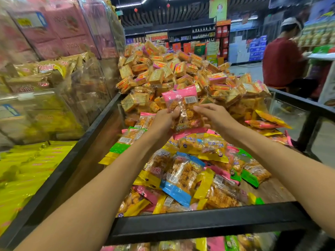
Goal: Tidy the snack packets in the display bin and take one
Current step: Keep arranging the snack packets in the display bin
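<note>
Shop aisle, black-framed display bin (208,221) | left hand (164,122) grips pink-topped packet (183,107) | right hand (215,116) at 3 o'clock pinches it

1. Bare wooden bin floor (272,191) shows at lower right, open to reach.
2. The black front rail (208,221) crosses the bottom of the frame.
3. A clear divider (217,98) fronts the heaped packets (172,69) at upper centre.
4. Loose packets (181,174) cover the centre.
</note>
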### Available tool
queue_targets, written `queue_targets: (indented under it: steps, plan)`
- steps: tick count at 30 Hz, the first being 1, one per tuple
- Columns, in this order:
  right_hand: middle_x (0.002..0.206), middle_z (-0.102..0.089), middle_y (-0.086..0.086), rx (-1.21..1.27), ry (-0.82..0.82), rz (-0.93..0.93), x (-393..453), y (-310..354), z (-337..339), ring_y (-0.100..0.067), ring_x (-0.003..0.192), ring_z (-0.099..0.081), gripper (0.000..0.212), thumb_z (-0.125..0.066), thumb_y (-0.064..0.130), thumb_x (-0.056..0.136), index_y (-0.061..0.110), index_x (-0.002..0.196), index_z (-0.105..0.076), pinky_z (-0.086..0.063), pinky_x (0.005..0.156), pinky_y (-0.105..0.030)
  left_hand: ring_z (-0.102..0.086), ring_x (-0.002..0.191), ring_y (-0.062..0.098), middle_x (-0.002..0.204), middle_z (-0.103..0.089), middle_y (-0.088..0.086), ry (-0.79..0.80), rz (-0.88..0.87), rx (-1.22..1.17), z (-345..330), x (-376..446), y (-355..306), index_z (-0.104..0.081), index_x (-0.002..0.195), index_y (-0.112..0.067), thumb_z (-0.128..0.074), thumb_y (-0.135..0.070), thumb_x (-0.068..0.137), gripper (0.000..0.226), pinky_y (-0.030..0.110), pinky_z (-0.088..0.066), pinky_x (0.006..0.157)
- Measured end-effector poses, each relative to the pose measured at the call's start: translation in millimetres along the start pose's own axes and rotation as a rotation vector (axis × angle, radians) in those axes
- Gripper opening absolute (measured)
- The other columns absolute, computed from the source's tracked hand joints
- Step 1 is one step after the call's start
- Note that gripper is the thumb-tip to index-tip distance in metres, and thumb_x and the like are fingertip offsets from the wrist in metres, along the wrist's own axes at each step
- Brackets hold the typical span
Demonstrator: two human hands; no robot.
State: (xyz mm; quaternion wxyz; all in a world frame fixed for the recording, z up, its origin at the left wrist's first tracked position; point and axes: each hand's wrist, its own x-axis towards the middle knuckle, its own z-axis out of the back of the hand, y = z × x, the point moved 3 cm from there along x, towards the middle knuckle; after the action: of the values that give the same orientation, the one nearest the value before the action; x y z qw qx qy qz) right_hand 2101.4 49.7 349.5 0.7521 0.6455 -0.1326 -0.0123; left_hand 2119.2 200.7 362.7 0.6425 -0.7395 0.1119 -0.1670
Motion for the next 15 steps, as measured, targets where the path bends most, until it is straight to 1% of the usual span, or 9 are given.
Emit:
queue_targets:
  steps: [2,4,5,7,9,10,12,14,15]
  plan:
    - [0.104,-0.069,-0.006,0.021,0.037,-0.012,-1,-2,-4,-0.021,0.096,-0.066,0.043,-0.067,0.035,0.086,0.008,0.118,-0.063,-0.052,0.090,-0.042,-0.066,0.068,0.010,0.079,-0.068,0.002,0.028,0.021,0.023,-1,-1,2,-0.061,0.092,-0.009,-0.045,-0.014,0.100,0.019,0.024,-0.055,0.060]
    - [0.107,-0.070,-0.011,0.005,0.044,-0.003,-4,-2,-5,-0.026,0.101,-0.067,0.033,-0.066,0.033,0.087,0.008,0.109,-0.067,-0.050,0.096,-0.048,-0.064,0.073,0.010,0.082,-0.067,0.000,0.026,0.039,0.057,-2,-2,5,-0.062,0.093,-0.012,-0.046,-0.016,0.100,0.018,0.025,-0.053,0.060]
    - [0.105,-0.071,-0.011,-0.007,0.042,-0.001,-4,-2,-4,-0.025,0.101,-0.067,0.029,-0.066,0.031,0.088,0.009,0.105,-0.068,-0.050,0.096,-0.049,-0.064,0.078,0.012,0.085,-0.067,0.001,0.019,0.046,0.070,-1,-1,7,-0.062,0.096,-0.012,-0.046,-0.017,0.100,0.017,0.027,-0.054,0.064]
    - [0.102,-0.072,-0.008,-0.032,0.034,-0.006,-5,-3,-3,-0.023,0.101,-0.067,0.025,-0.067,0.032,0.087,0.011,0.100,-0.069,-0.049,0.097,-0.050,-0.064,0.090,0.016,0.091,-0.068,0.002,0.019,0.038,0.091,-2,0,10,-0.061,0.099,-0.012,-0.048,-0.021,0.099,0.016,0.036,-0.053,0.080]
    - [0.104,-0.070,-0.007,-0.043,0.019,-0.007,-7,-2,-2,-0.022,0.102,-0.065,0.027,-0.067,0.033,0.087,0.010,0.102,-0.067,-0.051,0.091,-0.044,-0.063,0.094,0.016,0.092,-0.067,0.001,0.016,-0.026,0.200,-1,0,11,-0.059,0.097,-0.014,-0.054,-0.028,0.095,0.016,0.041,-0.050,0.091]
    - [0.104,-0.069,-0.007,-0.062,0.006,0.002,-7,-1,-2,-0.021,0.101,-0.064,0.029,-0.067,0.033,0.087,0.008,0.103,-0.066,-0.052,0.082,-0.038,-0.062,0.095,0.014,0.096,-0.066,0.000,0.008,-0.063,0.301,-1,-1,11,-0.057,0.101,-0.014,-0.058,-0.032,0.092,0.020,0.040,-0.050,0.092]
    - [0.099,-0.064,-0.005,-0.127,-0.007,0.028,-9,0,-1,-0.015,0.090,-0.059,0.028,-0.065,0.032,0.088,0.006,0.098,-0.064,-0.043,0.065,-0.025,-0.057,0.104,0.013,0.110,-0.059,-0.003,-0.020,-0.093,0.442,1,-2,12,-0.048,0.120,-0.015,-0.066,-0.034,0.086,0.043,0.034,-0.049,0.087]
    - [0.098,-0.061,-0.006,-0.172,-0.006,0.030,-9,-2,1,-0.016,0.089,-0.055,0.028,-0.065,0.032,0.088,0.007,0.099,-0.061,-0.037,0.059,-0.023,-0.056,0.106,0.017,0.116,-0.053,0.000,-0.064,-0.084,0.453,5,-3,15,-0.037,0.131,-0.017,-0.071,-0.029,0.083,0.061,0.031,-0.049,0.080]
    - [0.104,-0.060,-0.007,-0.184,-0.001,0.022,-9,-4,1,-0.017,0.093,-0.055,0.033,-0.065,0.032,0.088,0.007,0.108,-0.059,-0.038,0.058,-0.023,-0.057,0.106,0.019,0.116,-0.053,0.002,-0.077,-0.084,0.451,6,-2,17,-0.034,0.133,-0.017,-0.072,-0.027,0.082,0.065,0.031,-0.050,0.075]
